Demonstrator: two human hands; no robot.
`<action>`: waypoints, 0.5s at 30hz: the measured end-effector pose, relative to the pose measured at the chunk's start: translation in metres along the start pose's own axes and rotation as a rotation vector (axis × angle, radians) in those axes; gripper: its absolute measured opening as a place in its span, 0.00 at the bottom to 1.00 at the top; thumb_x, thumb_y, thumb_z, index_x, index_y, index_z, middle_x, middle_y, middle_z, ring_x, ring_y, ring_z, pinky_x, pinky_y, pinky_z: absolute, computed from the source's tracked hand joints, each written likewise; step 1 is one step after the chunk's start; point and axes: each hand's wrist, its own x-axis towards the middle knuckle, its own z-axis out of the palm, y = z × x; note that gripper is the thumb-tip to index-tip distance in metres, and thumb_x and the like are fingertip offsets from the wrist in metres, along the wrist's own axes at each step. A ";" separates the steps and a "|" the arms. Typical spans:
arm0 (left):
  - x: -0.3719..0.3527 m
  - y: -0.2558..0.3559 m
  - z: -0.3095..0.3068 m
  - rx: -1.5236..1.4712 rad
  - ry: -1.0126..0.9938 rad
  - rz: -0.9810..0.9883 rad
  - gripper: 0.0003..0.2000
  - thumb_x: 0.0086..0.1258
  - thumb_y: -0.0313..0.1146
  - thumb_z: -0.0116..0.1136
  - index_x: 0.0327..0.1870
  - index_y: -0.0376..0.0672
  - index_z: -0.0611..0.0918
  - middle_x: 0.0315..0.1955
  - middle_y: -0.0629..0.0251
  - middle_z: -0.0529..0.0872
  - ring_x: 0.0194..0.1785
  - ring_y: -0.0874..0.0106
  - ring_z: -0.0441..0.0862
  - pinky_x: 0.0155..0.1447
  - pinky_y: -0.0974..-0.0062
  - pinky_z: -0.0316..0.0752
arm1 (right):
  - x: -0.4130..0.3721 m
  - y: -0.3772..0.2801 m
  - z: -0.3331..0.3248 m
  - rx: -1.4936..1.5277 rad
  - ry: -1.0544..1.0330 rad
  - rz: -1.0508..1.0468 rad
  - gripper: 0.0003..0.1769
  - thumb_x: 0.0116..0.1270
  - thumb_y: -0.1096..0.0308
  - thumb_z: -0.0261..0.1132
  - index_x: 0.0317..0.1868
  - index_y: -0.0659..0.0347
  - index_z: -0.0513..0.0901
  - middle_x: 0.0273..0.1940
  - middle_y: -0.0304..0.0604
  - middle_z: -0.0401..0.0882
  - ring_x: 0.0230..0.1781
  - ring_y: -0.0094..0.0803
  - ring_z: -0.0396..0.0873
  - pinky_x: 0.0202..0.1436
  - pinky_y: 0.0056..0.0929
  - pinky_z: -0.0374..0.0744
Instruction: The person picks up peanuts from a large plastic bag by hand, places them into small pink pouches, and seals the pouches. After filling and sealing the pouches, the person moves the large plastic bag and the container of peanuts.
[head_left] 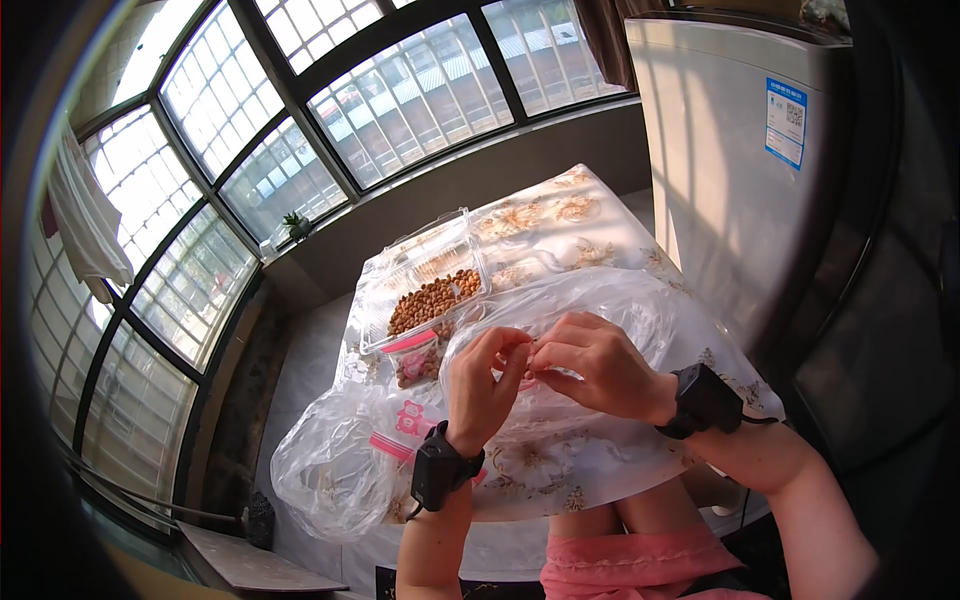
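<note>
My left hand (485,385) and my right hand (595,362) meet above the table, fingertips pinched close together. Something small is partly visible between them, with brown and pink showing, but the fingers hide most of it. Under and behind the hands spreads a crumpled clear plastic bag (610,300). Just left of my left hand stands a small zip bag (415,362) with a pink top, filled with brown nuts or beans. Behind it, an open clear plastic box (370,340) holds many loose brown nuts or beans (430,303).
Flat zip bags with a pink bear print (410,416) lie left of my left wrist. Another crumpled clear bag (325,470) hangs over the table's left edge. A floral cloth (575,210) covers the table. A refrigerator (715,170) stands at right, windows beyond.
</note>
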 end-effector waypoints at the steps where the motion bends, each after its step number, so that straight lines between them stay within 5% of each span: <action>1: 0.000 0.000 0.000 0.008 0.008 0.000 0.04 0.72 0.24 0.64 0.44 0.36 0.86 0.34 0.63 0.90 0.37 0.73 0.86 0.41 0.75 0.77 | 0.002 -0.003 0.000 0.011 0.058 0.030 0.09 0.61 0.74 0.74 0.41 0.61 0.85 0.39 0.44 0.84 0.45 0.44 0.83 0.50 0.42 0.81; 5: 0.000 -0.002 0.000 0.039 0.046 -0.013 0.04 0.72 0.24 0.65 0.44 0.38 0.86 0.34 0.64 0.90 0.37 0.74 0.86 0.40 0.76 0.77 | 0.002 0.001 -0.001 0.001 0.185 0.192 0.07 0.62 0.76 0.72 0.41 0.62 0.84 0.40 0.46 0.83 0.43 0.47 0.82 0.50 0.43 0.81; 9: 0.000 -0.004 0.001 0.043 0.136 -0.030 0.04 0.72 0.23 0.65 0.44 0.38 0.87 0.34 0.65 0.90 0.38 0.75 0.87 0.39 0.76 0.77 | -0.008 0.015 0.002 -0.135 -0.012 0.309 0.06 0.65 0.77 0.67 0.42 0.62 0.85 0.40 0.46 0.83 0.48 0.48 0.82 0.53 0.40 0.80; 10: 0.000 -0.004 0.001 0.042 0.157 -0.034 0.04 0.72 0.23 0.65 0.44 0.39 0.87 0.35 0.64 0.90 0.38 0.76 0.87 0.39 0.76 0.76 | -0.015 0.020 0.005 -0.187 -0.178 0.362 0.12 0.65 0.76 0.65 0.49 0.62 0.84 0.48 0.46 0.83 0.57 0.47 0.79 0.60 0.42 0.78; 15: 0.000 -0.002 0.000 0.066 0.145 -0.035 0.03 0.71 0.23 0.65 0.43 0.38 0.87 0.35 0.65 0.90 0.37 0.76 0.86 0.38 0.77 0.76 | -0.028 0.020 0.016 -0.352 -0.262 0.343 0.21 0.66 0.73 0.66 0.60 0.60 0.81 0.63 0.49 0.78 0.70 0.49 0.71 0.74 0.46 0.70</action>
